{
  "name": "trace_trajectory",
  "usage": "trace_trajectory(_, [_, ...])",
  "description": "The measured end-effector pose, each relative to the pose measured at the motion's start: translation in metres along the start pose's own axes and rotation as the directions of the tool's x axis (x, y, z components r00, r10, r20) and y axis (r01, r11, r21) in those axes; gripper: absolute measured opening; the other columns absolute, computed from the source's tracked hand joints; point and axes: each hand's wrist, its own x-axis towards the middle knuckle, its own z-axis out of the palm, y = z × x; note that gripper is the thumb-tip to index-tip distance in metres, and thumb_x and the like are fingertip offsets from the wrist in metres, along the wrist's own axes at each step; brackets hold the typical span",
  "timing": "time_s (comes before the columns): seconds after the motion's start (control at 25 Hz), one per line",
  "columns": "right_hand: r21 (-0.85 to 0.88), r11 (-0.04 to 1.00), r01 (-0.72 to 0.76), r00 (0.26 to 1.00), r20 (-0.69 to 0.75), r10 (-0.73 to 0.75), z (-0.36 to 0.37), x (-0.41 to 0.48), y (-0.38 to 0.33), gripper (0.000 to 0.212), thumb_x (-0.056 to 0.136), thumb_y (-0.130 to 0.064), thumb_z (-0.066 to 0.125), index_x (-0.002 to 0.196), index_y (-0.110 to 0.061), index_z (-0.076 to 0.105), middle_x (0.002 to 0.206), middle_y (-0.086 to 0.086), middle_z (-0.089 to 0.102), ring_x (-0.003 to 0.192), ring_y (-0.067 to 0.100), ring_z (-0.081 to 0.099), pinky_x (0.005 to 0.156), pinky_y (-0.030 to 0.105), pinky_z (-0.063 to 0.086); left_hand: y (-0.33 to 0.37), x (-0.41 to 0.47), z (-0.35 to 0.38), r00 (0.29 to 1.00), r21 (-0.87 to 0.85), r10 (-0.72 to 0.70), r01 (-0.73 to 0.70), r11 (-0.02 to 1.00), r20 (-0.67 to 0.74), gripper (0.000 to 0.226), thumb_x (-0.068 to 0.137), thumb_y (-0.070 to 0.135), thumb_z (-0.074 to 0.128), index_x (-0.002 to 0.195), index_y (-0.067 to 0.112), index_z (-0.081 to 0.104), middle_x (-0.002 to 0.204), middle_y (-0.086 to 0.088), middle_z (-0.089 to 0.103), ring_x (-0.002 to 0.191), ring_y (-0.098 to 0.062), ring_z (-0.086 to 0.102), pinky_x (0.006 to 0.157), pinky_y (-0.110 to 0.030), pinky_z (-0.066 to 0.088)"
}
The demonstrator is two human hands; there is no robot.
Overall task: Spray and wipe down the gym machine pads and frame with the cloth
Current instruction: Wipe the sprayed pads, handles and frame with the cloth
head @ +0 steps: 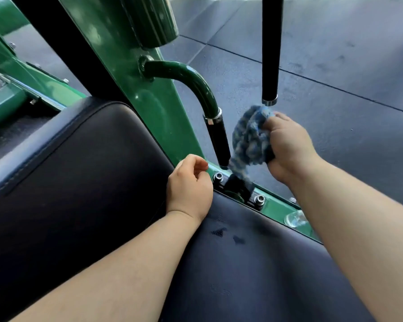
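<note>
My right hand (289, 149) grips a bunched blue cloth (250, 138) just right of the short black handle grip (218, 140) on the curved green bar (191, 77). A tail of the cloth hangs down to the bolted bracket (237, 187). My left hand (189, 184) hovers over the gap between the black back pad (75, 163) and the black seat pad (254, 263), fingers loosely curled and holding nothing. The seat pad shows a few wet spots (219, 232). The green frame upright (135, 73) rises behind the pads.
A long black bar (270, 49) with a chrome end hangs just above the cloth. A clear object (296, 218), partly hidden by my right forearm, lies on the green rail. Grey rubber floor tiles (335, 66) stretch to the right. More green frame members (14, 73) run at the left.
</note>
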Motion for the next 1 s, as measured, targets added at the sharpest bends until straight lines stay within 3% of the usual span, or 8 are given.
trace_trajectory(0.12, [0.003,0.915,0.403,0.864,0.327,-0.382,0.06,-0.044,-0.054,0.023,0.091,-0.005,0.046,0.091,-0.02,0.064,0.067,-0.011,0.064,0.062,0.005,0.059,0.057,0.021,0.049,0.015,0.006,-0.014,0.98,-0.318,-0.2,0.195,0.928,0.018,0.032,0.082,-0.005,0.043,0.078,0.022,0.06,0.083,0.003,0.066,0.085,-0.017,0.062,0.082,-0.027,0.049])
trace_trajectory(0.2, [-0.277,0.65,0.708,0.682,0.51,-0.524,0.097,-0.061,-0.069,0.028,0.087,-0.015,0.048,0.104,-0.027,0.066,0.086,-0.013,0.064,0.073,0.005,0.057,0.071,0.027,0.051,0.035,0.013,-0.03,0.952,-0.541,-0.304,0.245,0.805,-0.021,0.035,0.083,-0.009,0.037,0.078,0.017,0.058,0.079,0.0,0.065,0.079,-0.016,0.061,0.077,-0.022,0.05])
trace_trajectory(0.24, [-0.443,0.457,0.771,0.634,0.597,-0.491,0.111,-0.063,-0.07,0.032,0.088,-0.019,0.049,0.114,-0.029,0.063,0.1,-0.009,0.06,0.079,0.009,0.054,0.075,0.03,0.049,0.047,0.018,-0.042,0.939,-0.626,-0.34,0.24,0.742,-0.042,0.035,0.083,-0.011,0.034,0.079,0.015,0.058,0.078,-0.002,0.064,0.076,-0.014,0.06,0.074,-0.02,0.05])
trace_trajectory(0.32, [-0.708,0.049,0.704,0.659,0.627,-0.416,0.131,-0.055,-0.063,0.034,0.09,-0.025,0.05,0.124,-0.026,0.051,0.109,-0.001,0.041,0.082,0.021,0.047,0.068,0.032,0.04,0.067,0.03,-0.063,0.919,-0.72,-0.383,0.204,0.663,-0.092,0.034,0.083,-0.01,0.031,0.082,0.012,0.057,0.076,-0.003,0.063,0.072,-0.014,0.059,0.072,-0.022,0.05])
trace_trajectory(0.4, [-0.796,-0.091,0.598,0.688,0.568,-0.452,0.141,-0.057,-0.054,0.034,0.09,-0.02,0.052,0.122,-0.019,0.04,0.102,0.001,0.031,0.077,0.028,0.041,0.065,0.036,0.033,0.073,0.04,-0.079,0.917,-0.744,-0.384,0.182,0.642,-0.107,0.031,0.083,-0.009,0.033,0.082,0.011,0.057,0.073,-0.003,0.063,0.069,-0.016,0.059,0.073,-0.028,0.052])
trace_trajectory(0.56, [-0.832,-0.094,0.547,0.73,0.529,-0.432,0.126,-0.054,-0.044,0.033,0.091,-0.01,0.047,0.121,-0.017,0.035,0.094,0.004,0.036,0.077,0.029,0.04,0.064,0.037,0.031,0.066,0.037,-0.086,0.934,-0.692,-0.357,0.237,0.681,-0.031,0.03,0.088,-0.006,0.034,0.082,0.013,0.056,0.077,-0.005,0.065,0.071,-0.014,0.06,0.072,-0.023,0.049])
trace_trajectory(0.8, [-0.811,0.285,0.511,0.825,0.369,-0.429,0.091,-0.061,-0.026,0.035,0.092,-0.019,0.053,0.124,-0.018,0.039,0.098,-0.001,0.044,0.081,0.02,0.041,0.067,0.032,0.033,0.067,0.027,-0.087,0.938,-0.629,-0.343,0.241,0.739,-0.043,0.03,0.088,-0.005,0.036,0.081,0.014,0.057,0.08,-0.002,0.066,0.076,-0.013,0.061,0.072,-0.02,0.049])
trace_trajectory(1.0, [-0.815,0.415,0.404,0.901,0.276,-0.335,0.083,-0.063,-0.024,0.028,0.09,-0.02,0.056,0.116,-0.019,0.045,0.095,0.0,0.051,0.082,0.022,0.045,0.067,0.03,0.034,0.087,0.028,-0.087,0.973,-0.528,-0.223,0.159,0.834,-0.061,0.03,0.084,-0.004,0.039,0.075,0.017,0.059,0.075,0.001,0.067,0.075,-0.014,0.063,0.074,-0.025,0.05])
